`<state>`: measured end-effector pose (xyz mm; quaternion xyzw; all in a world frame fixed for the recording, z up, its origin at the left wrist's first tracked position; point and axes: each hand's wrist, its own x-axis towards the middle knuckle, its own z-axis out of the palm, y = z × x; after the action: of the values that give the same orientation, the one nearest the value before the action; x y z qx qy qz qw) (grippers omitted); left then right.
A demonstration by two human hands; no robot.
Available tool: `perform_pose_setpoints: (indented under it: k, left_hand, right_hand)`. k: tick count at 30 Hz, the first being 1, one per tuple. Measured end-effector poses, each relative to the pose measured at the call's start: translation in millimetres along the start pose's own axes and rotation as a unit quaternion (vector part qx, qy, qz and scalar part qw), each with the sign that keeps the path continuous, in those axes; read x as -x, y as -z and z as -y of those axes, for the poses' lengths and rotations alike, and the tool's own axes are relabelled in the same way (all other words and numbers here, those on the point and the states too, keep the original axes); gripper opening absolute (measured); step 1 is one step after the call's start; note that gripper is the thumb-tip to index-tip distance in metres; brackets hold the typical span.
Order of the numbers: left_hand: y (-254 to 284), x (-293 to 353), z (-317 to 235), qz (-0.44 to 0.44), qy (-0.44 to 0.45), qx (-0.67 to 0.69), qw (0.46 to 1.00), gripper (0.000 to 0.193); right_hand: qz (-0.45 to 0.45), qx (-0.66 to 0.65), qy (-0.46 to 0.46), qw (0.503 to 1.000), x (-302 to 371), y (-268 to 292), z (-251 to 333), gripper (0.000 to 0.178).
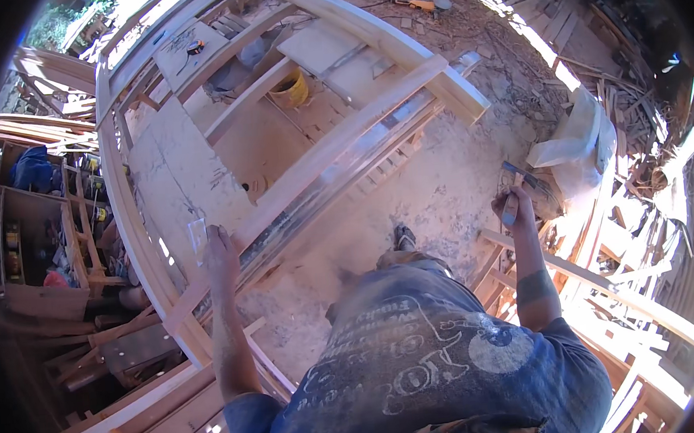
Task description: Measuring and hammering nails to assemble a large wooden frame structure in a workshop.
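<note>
My left hand [221, 251] rests at the long wooden beam [319, 160] of a large timber frame, its fingers curled over the edge. A small pale rectangular piece [197, 237] lies right beside those fingers, on a flat board [179, 168]. Out to the right, my right hand [513, 205] is closed around a hammer [523, 176], raised clear of the frame. The hammer's dark head sticks up above the fist, and the butt of its handle shows below.
Inside the frame stands a yellow bucket [290, 89]. A tape measure [195, 47] sits on a far panel. An orange power tool [421, 4] lies on the dusty ground beyond. Scrap wood [630, 116] piles up at right; shelves [37, 214] with containers stand at left.
</note>
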<state>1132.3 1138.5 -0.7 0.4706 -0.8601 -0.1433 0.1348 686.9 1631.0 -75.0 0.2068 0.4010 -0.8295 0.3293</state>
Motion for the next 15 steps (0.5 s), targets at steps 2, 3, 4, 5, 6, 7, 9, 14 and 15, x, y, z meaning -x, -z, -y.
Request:
perform_pose_setpoints:
  k: [2, 3, 4, 5, 6, 7, 9, 14, 15]
  left_hand:
    - [6, 7, 38, -0.121, 0.01, 0.065, 0.99, 0.031]
    - [24, 14, 56, -0.138, 0.067, 0.023, 0.988, 0.036]
    - [39, 26, 92, -0.213, 0.122, 0.044, 0.968, 0.039]
    - [66, 44, 109, -0.241, 0.241, 0.035, 0.94, 0.043]
    - [87, 74, 154, -0.258, 0.301, 0.004, 0.918, 0.044]
    - [97, 107, 204, -0.228, 0.373, -0.035, 0.899, 0.042]
    - [92, 167, 288, -0.231, 0.439, -0.029, 0.868, 0.044]
    - [36, 214, 318, -0.177, 0.497, 0.285, 0.8, 0.041]
    - [31, 213, 319, -0.178, 0.501, 0.283, 0.798, 0.04]
  right_hand:
    - [-0.003, -0.012, 0.005, 1.0, 4, -4, -5, 0.014]
    - [-0.01, -0.024, 0.014, 1.0, 7, -3, -4, 0.015]
    - [-0.013, -0.024, 0.018, 0.999, 11, -5, -4, 0.015]
    - [-0.022, -0.025, 0.018, 0.999, 18, -5, -2, 0.015]
    - [-0.027, -0.026, 0.013, 0.999, 21, -8, -3, 0.015]
    - [-0.027, -0.029, 0.012, 0.999, 21, -5, -5, 0.015]
    - [-0.024, 0.027, 0.013, 0.999, 16, 2, -8, 0.014]
    - [-0.055, -0.012, 0.027, 0.998, 11, -3, -15, 0.01]
    - [-0.046, -0.026, 0.024, 0.998, 8, -1, -13, 0.009]
